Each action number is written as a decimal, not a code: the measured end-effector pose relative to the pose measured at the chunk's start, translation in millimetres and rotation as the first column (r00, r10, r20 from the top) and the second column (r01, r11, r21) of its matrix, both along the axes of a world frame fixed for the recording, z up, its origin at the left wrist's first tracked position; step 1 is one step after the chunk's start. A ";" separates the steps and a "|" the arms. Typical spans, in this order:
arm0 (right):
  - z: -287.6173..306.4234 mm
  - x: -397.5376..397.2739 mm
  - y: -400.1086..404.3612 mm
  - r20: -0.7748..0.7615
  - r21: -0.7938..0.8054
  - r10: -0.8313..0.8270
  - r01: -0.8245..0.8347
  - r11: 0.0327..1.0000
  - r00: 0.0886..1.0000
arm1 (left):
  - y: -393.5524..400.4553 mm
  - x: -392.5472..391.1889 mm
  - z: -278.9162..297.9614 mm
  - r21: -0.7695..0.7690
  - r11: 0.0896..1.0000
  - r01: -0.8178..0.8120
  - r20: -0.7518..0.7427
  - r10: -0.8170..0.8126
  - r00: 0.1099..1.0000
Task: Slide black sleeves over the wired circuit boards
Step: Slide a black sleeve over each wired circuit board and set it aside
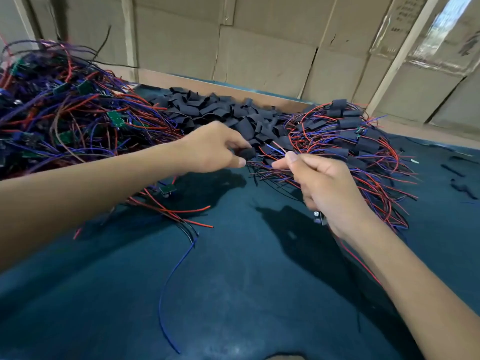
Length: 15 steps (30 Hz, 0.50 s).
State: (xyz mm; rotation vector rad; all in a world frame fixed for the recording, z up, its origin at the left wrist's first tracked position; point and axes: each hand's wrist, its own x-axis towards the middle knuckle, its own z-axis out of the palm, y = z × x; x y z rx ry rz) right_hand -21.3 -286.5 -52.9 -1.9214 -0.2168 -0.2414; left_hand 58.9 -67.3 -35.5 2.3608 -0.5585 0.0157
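Over the dark table, the left hand pinches a black sleeve just beside wire ends gripped by the right hand.

Left arm: bare forearm reaches in from the lower left, stretched forward and to the right
Left hand: back turned up; fingers curled, thumb and fingertips pinched shut at the tip
Right arm: bare forearm comes up from the lower right, angled to the left
Right hand: loosely fisted; thumb and forefinger pressed together, pointing toward the left hand; the two hands near, not touching
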 end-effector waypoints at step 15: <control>-2.1 -21.0 17.3 0.296 -0.274 0.190 -0.107 0.956 0.936 | 32.3 -76.8 -29.2 -0.229 0.973 0.023 0.183 0.019 0.983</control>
